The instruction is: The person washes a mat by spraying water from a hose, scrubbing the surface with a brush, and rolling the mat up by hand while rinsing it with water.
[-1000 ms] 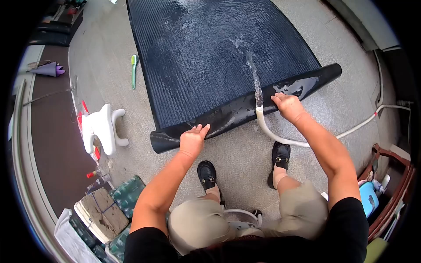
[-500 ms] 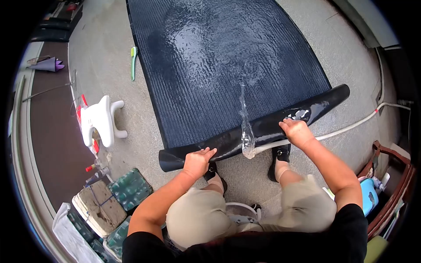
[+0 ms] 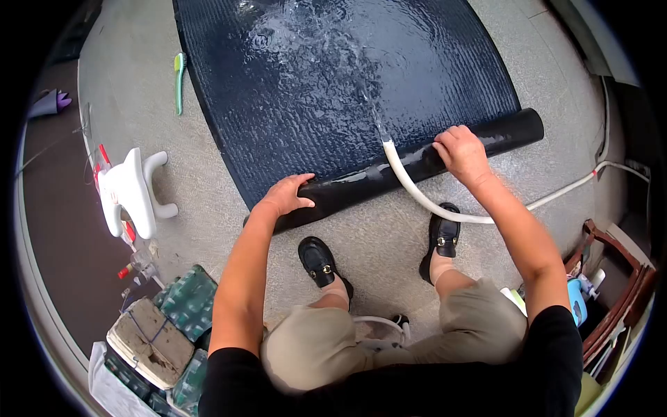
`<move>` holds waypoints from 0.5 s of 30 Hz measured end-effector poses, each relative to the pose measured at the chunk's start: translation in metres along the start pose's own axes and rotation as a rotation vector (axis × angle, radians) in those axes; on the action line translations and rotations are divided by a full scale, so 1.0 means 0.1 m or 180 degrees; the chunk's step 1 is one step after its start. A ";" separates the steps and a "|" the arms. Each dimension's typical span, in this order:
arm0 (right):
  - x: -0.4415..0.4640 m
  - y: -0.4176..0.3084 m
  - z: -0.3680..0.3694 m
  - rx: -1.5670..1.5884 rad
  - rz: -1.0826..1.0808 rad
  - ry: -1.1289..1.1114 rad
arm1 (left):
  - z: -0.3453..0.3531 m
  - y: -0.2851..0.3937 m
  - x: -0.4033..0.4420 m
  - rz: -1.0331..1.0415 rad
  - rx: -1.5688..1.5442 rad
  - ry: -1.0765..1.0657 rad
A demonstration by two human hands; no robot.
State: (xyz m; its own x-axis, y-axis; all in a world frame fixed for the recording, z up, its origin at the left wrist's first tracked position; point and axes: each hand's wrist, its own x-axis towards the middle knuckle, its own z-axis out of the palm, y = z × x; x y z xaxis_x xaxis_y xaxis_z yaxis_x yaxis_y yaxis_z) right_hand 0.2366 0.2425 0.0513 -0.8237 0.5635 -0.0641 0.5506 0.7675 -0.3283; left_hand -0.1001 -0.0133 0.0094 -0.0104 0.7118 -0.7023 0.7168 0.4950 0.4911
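Observation:
A wet, dark ribbed mat (image 3: 306, 104) lies on the floor in front of me, its near edge curled into a smooth black roll (image 3: 347, 182). Toward the roll's left end, my left hand (image 3: 283, 194) grips it, thumb on the near side and fingers over the top. My right hand (image 3: 464, 153) clasps the roll right of its middle with bent fingers. Between my hands a white hose (image 3: 410, 184) rests across the roll. Water spurts from its mouth onto the mat.
A white plastic stool (image 3: 132, 194) and a green brush (image 3: 179, 83) are on the left. Green bottle packs (image 3: 186, 299) and a tied foam box (image 3: 149, 340) stand lower left. My black shoes (image 3: 319, 260) are behind the roll. A brown wooden frame (image 3: 615, 292) is at right.
The roll has moved forward, away from my feet, with both hands on it. The hose mouth, previously pointing up near my feet, now lies over the roll and points forward onto the mat.

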 end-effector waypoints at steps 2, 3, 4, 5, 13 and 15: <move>-0.11 -0.24 0.10 0.0823 0.0349 -0.0026 | 0.09 0.00 -0.06 0.0096 -0.0112 0.0351; -0.16 -0.39 0.15 0.1177 0.0377 -0.0127 | 0.14 0.00 -0.11 0.0175 -0.0186 0.0720; -0.18 -0.53 0.21 0.1264 0.0337 -0.0191 | 0.19 0.04 -0.16 0.0241 -0.0225 0.0987; -0.18 -0.67 0.28 0.1273 0.0365 -0.0288 | 0.26 0.05 -0.22 0.0235 -0.0222 0.0992; 0.14 -1.14 0.48 0.1501 0.0737 -0.0626 | 0.60 0.11 -0.41 0.0416 0.1679 0.1394; 0.24 -1.28 0.46 0.1526 0.0559 -0.0914 | 0.51 0.10 -0.36 0.0363 0.1840 0.1201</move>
State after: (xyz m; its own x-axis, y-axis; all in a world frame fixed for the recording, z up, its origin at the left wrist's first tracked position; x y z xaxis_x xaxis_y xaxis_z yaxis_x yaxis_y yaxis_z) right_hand 0.1404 0.1439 0.0482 -0.7663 0.5130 -0.3869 0.6143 0.4084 -0.6752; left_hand -0.0569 -0.0593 0.0140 -0.0793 0.9198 -0.3842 0.9827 0.1368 0.1247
